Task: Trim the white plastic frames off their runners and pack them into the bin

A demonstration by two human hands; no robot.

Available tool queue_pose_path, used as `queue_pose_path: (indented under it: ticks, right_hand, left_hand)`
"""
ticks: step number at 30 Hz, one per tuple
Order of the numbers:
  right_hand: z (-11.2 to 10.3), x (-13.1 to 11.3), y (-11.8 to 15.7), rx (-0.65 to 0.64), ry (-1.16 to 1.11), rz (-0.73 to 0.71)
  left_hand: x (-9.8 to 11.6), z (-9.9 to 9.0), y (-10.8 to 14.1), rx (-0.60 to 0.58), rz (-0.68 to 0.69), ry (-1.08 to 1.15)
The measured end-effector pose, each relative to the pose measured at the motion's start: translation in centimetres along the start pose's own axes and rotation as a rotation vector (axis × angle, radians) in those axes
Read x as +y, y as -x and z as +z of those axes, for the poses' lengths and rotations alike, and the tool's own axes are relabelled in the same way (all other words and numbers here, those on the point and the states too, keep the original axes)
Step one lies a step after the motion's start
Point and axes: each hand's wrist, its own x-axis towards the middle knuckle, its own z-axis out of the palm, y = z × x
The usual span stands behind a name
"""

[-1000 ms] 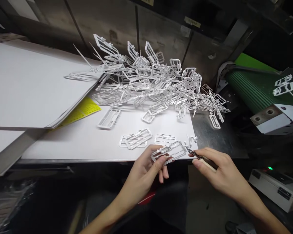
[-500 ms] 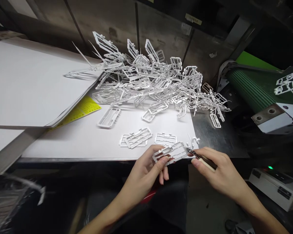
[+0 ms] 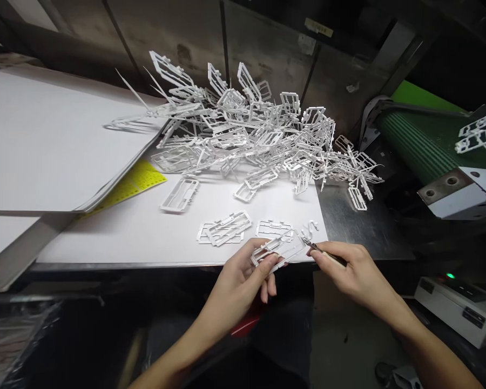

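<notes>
Left hand (image 3: pixel 243 275) grips a white frame (image 3: pixel 272 245), right hand (image 3: pixel 354 267) grips cutters (image 3: pixel 315 247), at a metal bench (image 3: pixel 344 224) spread with paper (image 3: pixel 117 237); green conveyor (image 3: pixel 413 143) right, far label (image 3: pixel 318 27) unreadable.

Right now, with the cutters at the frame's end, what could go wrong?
The cutters sit close to the end of the frame, so a slip might nick its thin rim. The left hand grips only the opposite part, so the frame could twist under pressure. A loose frame lies just behind; a knock might shift it.
</notes>
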Motion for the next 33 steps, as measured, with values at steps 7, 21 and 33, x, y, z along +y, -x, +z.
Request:
queue_pose_path:
  ticks: [7,21,33]
  right_hand:
    - [0.1,2.5,-0.4,0.065,0.179,-0.047]
    - [-1.2,9.3,-4.8,0.245,0.724,-0.391]
    - [-3.4,6.1,-4.7,0.275,0.604,-0.534]
  left_hand:
    - [0.1,-2.0,0.2,0.240,0.089,-0.159]
    - [2.1,-8.5,0.0,0.705,0.128,-0.790]
    - [1.8,-10.9,-2.1,0.233,0.423,-1.325]
